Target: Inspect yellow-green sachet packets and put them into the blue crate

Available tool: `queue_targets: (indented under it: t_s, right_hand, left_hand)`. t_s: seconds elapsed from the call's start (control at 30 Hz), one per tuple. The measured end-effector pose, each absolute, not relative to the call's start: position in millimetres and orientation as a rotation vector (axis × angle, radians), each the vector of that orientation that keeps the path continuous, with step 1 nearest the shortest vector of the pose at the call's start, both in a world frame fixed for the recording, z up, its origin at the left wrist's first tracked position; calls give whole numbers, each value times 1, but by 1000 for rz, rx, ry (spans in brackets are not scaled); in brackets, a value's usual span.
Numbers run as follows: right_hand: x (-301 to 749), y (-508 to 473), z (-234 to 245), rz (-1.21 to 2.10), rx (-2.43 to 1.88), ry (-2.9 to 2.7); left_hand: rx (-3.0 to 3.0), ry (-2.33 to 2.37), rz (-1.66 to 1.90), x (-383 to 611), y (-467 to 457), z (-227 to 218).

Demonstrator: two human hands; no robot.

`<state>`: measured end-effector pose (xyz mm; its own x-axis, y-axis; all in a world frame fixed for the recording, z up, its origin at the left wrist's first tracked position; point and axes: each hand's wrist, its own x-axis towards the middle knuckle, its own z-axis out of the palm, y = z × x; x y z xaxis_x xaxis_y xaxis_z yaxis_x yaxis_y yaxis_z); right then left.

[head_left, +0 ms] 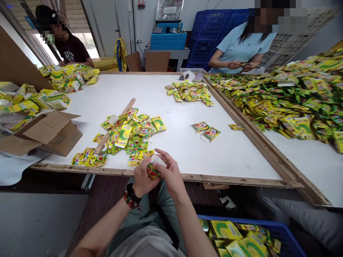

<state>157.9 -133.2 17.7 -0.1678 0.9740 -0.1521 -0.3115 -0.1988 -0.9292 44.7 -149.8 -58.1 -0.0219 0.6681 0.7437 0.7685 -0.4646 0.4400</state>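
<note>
Close to the table's front edge, a small box [153,172] printed in red, yellow and green is held between both hands, its white flap [158,160] sticking up. My left hand [143,181], with beads at the wrist, is closed around the box's left side. My right hand [172,175] grips it from the right, thumb by the flap and index finger raised. Whether anything is inside the box cannot be seen. Just beyond the hands lies a pile of green and yellow sachets [137,144], with a yellow carton [123,136] on top.
A wooden strip [102,143] runs under the pile. Two cartons [211,133] lie to the right, another heap [189,92] behind. A wooden divider [249,123] borders a large sachet mound [268,100]. A cardboard box [60,137] stands left; a blue crate [288,232] sits below. Two people work across.
</note>
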Motion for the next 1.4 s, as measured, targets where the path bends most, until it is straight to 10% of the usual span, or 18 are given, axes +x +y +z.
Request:
queue_targets:
  t_s: [1.0, 1.23, 1.4]
  right_hand:
    - [158, -144, -6, 1088, -969, -1598]
    - [176, -157, -15, 965, -1014, -1523]
    - [205, -186, 4, 840, -1218, -1475]
  left_hand:
    - [-2326, -1945, -1370, 48, -156, -74]
    - [-2794, -2045, -1683, 36, -152, -40]
    - [-3142, -2271, -2587, 60, -174, -25]
